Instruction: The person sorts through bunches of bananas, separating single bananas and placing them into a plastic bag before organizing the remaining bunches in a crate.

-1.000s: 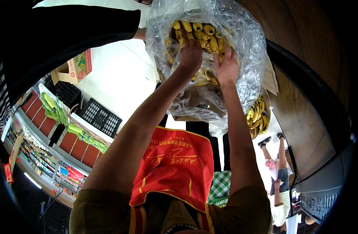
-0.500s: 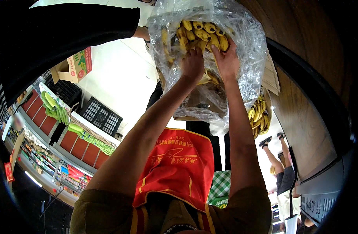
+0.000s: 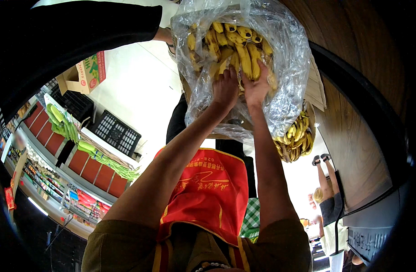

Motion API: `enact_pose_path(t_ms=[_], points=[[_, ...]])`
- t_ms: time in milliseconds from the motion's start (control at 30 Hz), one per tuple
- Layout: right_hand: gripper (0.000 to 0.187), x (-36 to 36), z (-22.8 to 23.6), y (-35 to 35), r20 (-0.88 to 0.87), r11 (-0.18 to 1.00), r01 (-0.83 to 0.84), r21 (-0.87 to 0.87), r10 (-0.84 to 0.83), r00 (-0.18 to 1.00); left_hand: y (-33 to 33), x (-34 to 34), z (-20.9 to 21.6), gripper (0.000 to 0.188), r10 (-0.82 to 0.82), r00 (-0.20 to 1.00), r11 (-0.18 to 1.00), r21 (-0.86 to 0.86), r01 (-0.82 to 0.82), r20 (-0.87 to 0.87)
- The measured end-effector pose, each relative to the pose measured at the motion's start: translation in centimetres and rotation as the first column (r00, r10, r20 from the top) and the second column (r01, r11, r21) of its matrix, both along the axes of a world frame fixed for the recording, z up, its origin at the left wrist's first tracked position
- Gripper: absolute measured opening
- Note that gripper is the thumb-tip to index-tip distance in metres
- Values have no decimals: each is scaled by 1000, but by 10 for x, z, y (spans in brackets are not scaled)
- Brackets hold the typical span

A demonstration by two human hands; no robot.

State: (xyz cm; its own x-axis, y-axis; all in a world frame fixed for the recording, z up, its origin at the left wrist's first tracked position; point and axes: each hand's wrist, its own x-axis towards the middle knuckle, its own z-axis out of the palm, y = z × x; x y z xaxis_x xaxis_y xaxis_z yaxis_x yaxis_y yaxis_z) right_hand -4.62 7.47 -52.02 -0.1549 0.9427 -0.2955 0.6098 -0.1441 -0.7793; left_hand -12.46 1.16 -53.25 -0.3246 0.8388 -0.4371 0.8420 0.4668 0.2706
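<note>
A cardboard box lined with a clear plastic bag (image 3: 287, 59) stands in front of me, holding several ripe bananas (image 3: 244, 61), some with brown marks. Inside the bag, my right hand (image 3: 255, 88) grips the near ends of two long bananas, thumb on their left and fingers on their right. Close beside it, my left hand (image 3: 226, 90) has its fingers curled over bananas at the near left of the pile. Its fingertips are partly hidden among the fruit.
More bananas (image 3: 298, 138) sit in a container right of the box, by a brown wooden surface (image 3: 353, 127). On the left are a black crate (image 3: 116, 134), an open carton (image 3: 83, 75) and shelves with green vegetables (image 3: 63, 122). Another person's dark-clothed leg (image 3: 103, 27) reaches in at upper left.
My right hand has drawn back toward me and slightly left, from the bananas' upper part to their near ends. Two long bananas now show more fully. The left hand has shifted slightly toward me.
</note>
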Motion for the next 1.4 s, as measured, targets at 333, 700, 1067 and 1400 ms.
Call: enact_pose_path(t_ms=[333, 700, 1067, 1400], points=[[57, 34, -24, -60, -32, 999, 53, -5, -53, 998, -9, -26, 19, 34, 76, 942, 994, 53, -98, 327], [15, 30, 1, -11, 269, 943, -262, 207, 202, 942, -3, -43, 5, 40, 251, 952, 951, 138, -277, 177], [39, -3, -80, 69, 515, 742, -554, -376, 665, 541, -10, -55, -12, 48, 406, 865, 900, 35, -435, 294], [48, -6, -95, 85, 447, 613, -500, -612, 789, 421, -16, -60, -15, 37, 366, 891, 923, 17, -384, 267]])
